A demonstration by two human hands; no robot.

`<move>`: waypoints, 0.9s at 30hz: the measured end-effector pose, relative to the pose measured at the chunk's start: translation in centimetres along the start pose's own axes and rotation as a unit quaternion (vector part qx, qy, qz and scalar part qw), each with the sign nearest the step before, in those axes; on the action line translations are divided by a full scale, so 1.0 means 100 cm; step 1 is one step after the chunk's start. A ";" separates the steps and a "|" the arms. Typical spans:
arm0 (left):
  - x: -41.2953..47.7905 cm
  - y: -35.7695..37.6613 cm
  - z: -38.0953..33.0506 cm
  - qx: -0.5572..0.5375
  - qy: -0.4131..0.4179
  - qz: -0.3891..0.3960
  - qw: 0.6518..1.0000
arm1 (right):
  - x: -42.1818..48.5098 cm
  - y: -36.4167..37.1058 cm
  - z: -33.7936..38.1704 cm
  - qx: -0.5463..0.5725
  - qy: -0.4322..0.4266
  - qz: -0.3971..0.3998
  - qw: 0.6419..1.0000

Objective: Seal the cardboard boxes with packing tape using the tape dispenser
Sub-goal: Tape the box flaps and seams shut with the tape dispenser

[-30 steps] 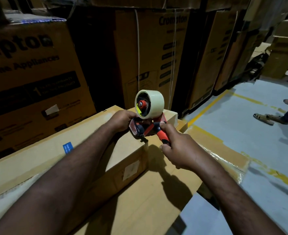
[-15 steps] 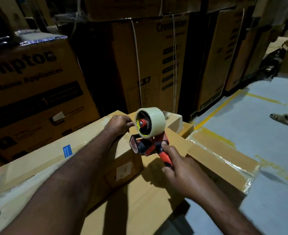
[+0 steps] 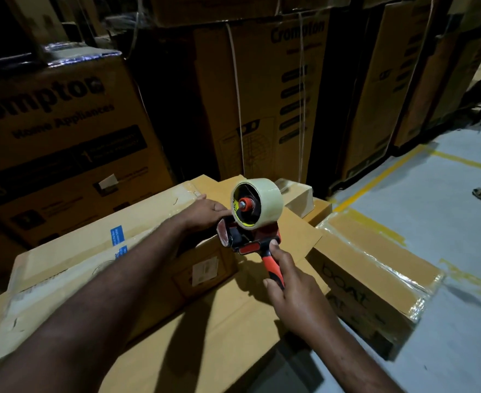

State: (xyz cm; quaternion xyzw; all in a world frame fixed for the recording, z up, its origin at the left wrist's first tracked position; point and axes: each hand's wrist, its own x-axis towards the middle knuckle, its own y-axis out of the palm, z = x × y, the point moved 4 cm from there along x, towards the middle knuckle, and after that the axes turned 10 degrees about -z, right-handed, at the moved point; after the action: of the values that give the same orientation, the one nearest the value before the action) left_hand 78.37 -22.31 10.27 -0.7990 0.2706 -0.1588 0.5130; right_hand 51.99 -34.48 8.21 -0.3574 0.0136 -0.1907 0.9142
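— orange and black: is that the tape dispenser you have there?
— yes. my right hand is wrapped round its orange handle, with the thumb laid along the top of it.
— and the tape itself?
— a fat roll of tape, pale cream and a bit see-through. it sits on an orange hub, with a yellow label showing inside the dark core. a reddish plate sticks out at the front, toward my left.
— where is the dispenser?
— over the top edge of the long box, at the end nearest me. the roll is uppermost and the handle slants down toward me. whether it touches the cardboard i cannot tell.
— your other hand?
— my left hand lies on top of that box, fingers stretched out, holding nothing, just beside the dispenser's front.
— what's around it?
— the long box rests on a wider flat box. to the right a wrapped box, shiny with clear tape, stands on the grey floor. tall printed cartons are stacked behind.
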 end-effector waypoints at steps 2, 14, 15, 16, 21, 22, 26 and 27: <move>0.003 0.002 -0.004 0.055 0.006 0.021 0.998 | -0.003 0.003 -0.005 0.000 -0.005 -0.005 1.000; -0.003 0.014 -0.027 0.181 0.045 0.061 0.981 | -0.025 0.009 -0.032 0.033 -0.002 -0.018 0.999; -0.003 0.014 -0.027 0.187 0.046 0.065 0.979 | -0.027 0.009 -0.033 0.032 -0.003 -0.021 0.999; -0.003 0.013 -0.026 0.190 0.044 0.072 0.978 | -0.030 0.009 -0.035 0.030 -0.005 -0.020 0.999; -0.006 0.003 -0.017 0.158 0.021 0.116 0.980 | -0.041 0.014 -0.042 0.048 0.006 -0.006 0.999; -0.005 0.003 -0.016 0.159 0.024 0.116 0.980 | -0.040 0.014 -0.042 0.050 0.006 -0.007 0.999; -0.009 0.006 -0.020 0.197 0.037 0.081 0.976 | -0.033 0.017 -0.038 0.035 0.000 -0.006 0.999; -0.013 0.008 -0.021 0.205 0.042 0.065 0.976 | -0.033 0.019 -0.038 0.034 0.005 -0.004 0.999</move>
State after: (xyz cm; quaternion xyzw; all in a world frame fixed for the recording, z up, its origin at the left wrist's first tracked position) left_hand 76.02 -23.36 10.47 -0.6503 0.3047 -0.2104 0.6633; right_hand 48.95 -34.49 3.77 -0.3257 0.0101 -0.1958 0.9249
